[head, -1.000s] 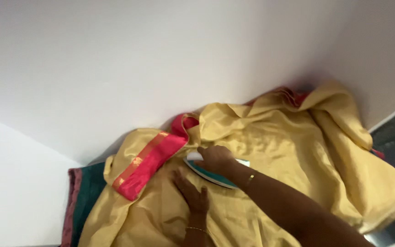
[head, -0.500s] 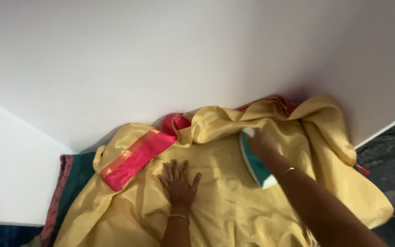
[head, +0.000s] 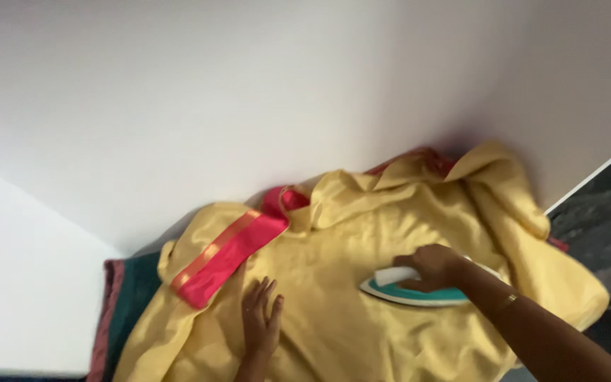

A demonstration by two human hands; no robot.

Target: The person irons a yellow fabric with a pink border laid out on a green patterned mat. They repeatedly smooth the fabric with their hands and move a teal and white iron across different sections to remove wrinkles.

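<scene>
A yellow cloth (head: 334, 240) with a pink and gold border band (head: 228, 256) lies spread out against a white wall. My right hand (head: 433, 265) grips the handle of a teal and white iron (head: 411, 291), which rests flat on the cloth at centre right with its tip pointing left. My left hand (head: 259, 322) presses palm down on the cloth, fingers spread, to the left of the iron and just below the pink band. Bunched folds of the cloth pile up at the back right.
A dark green pad with a maroon edge (head: 125, 301) shows under the cloth at the left. The white wall (head: 249, 106) stands right behind the cloth. A dark stone-like surface (head: 595, 219) lies at the right.
My right hand has drawn the iron from the far folds back toward me and turned it so its tip points left. My left hand has slid a little nearer and lower.
</scene>
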